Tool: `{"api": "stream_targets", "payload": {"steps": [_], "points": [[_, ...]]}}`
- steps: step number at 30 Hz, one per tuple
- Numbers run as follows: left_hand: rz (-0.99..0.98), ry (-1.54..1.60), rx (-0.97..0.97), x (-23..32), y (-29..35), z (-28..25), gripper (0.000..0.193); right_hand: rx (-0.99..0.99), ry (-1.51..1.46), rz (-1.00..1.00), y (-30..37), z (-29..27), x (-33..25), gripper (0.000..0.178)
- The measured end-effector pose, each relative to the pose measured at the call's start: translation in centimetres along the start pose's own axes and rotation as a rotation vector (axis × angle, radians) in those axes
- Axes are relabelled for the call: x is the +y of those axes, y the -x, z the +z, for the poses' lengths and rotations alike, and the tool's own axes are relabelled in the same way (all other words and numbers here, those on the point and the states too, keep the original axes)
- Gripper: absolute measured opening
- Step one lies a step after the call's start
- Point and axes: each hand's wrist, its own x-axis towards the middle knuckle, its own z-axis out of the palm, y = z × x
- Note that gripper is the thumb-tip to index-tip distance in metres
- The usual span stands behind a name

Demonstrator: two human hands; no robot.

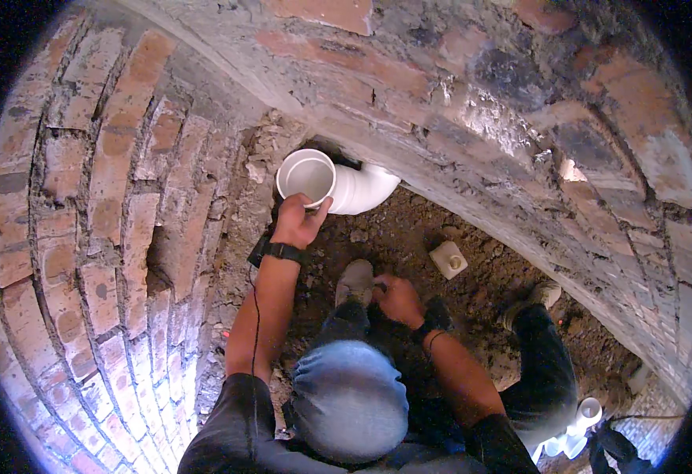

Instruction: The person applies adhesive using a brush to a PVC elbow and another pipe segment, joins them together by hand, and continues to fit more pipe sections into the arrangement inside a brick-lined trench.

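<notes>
A white plastic pipe elbow (354, 189) lies in the dirt at the foot of the far wall, its round open mouth facing up. My left hand (298, 222) is closed on the near rim of that mouth, with the thumb on the right side. Lower and to the right, my right hand (399, 301) is held low beside the toe of my left shoe (355, 282). Its fingers are curled together. A small dark bit shows at the fingertips, too small to name. A cream, square-sided piece with a round knob (449, 260) rests on the soil, right of that hand.
A brick wall (109, 229) rises at the left, and another brick wall (512, 134) slants across the far right. Loose soil (393, 229) lies between them. My bent knee (351, 401) is in front. White pipe pieces (589, 412) lie at the lower right.
</notes>
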Motion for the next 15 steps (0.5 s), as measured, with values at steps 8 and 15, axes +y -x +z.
{"api": "stream_targets", "payload": {"steps": [8,15], "points": [[0.031,0.883,0.021,-2.5,0.7,-0.6,0.017,-0.045,0.029,0.033,-0.3,0.9,-0.7,0.026],[0.394,-0.627,0.267,0.3,3.0,0.0,0.023,-0.036,-0.005,-0.001,0.0,1.0,-0.3,0.027]]}}
